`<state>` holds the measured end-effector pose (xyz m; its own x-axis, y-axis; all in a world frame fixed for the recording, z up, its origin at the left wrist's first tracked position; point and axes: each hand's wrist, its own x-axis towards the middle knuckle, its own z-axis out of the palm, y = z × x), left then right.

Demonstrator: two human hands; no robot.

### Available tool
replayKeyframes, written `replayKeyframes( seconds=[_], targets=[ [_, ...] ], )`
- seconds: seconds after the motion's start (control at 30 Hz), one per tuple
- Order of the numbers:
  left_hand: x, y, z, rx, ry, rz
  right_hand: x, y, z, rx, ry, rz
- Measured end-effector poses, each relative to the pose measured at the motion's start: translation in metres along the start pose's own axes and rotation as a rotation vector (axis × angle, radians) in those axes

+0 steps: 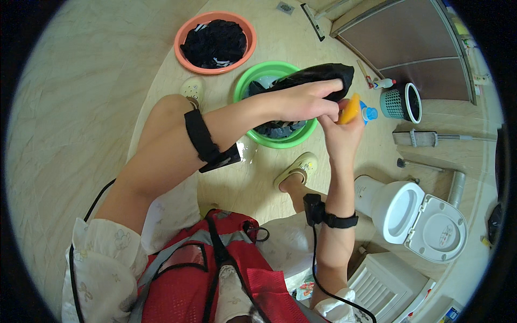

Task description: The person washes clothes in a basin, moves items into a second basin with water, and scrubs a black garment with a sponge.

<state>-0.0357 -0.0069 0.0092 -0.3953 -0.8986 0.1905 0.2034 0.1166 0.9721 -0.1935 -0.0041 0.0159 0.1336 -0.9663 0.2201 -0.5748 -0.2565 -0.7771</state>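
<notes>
My left hand [313,99] grips a dark wet garment [323,74], held over the green plastic basin [278,143]. My right hand [343,131] meets its fingers and holds an orange-yellow bar [350,110], perhaps laundry soap. The bar is close to the edge of the garment. More dark clothes [278,129] lie in water inside the basin, partly hidden by my left forearm. A blue-capped bottle [369,114] shows just beyond my right hand and is mostly hidden by it.
An orange basin [181,60] with black clothes [216,44] stands at the upper left. Along the right are a wastebasket [391,104], a white bottle [383,83], a toilet [398,218] and a white slatted stool [387,286]. A floor squeegee [313,22] leans near the drain [285,7].
</notes>
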Motion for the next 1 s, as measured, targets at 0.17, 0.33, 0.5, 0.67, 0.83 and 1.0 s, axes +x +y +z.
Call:
replayKeyframes(
  seconds=[0.17,0.33,0.5,0.67,0.83,1.0],
  targets=[
    [0.001,0.007,-0.014,-0.080,0.030,-0.024,0.008,0.007,0.016,-0.090,0.049,-0.089],
    [-0.003,-0.005,-0.030,0.370,0.134,0.124,0.017,0.015,-0.006,0.159,0.053,-0.001],
    [-0.010,0.005,-0.046,0.523,0.042,-0.147,0.012,-0.003,-0.037,0.705,0.056,0.170],
    [-0.018,-0.019,-0.027,0.680,0.115,-0.107,0.016,-0.012,-0.040,0.842,-0.009,0.106],
    [-0.014,-0.022,-0.022,0.465,-0.070,-0.141,0.015,-0.018,-0.041,0.876,-0.010,0.118],
    [-0.017,-0.014,-0.014,0.332,-0.158,-0.370,0.016,-0.017,-0.044,1.032,-0.050,0.051]
  ],
)
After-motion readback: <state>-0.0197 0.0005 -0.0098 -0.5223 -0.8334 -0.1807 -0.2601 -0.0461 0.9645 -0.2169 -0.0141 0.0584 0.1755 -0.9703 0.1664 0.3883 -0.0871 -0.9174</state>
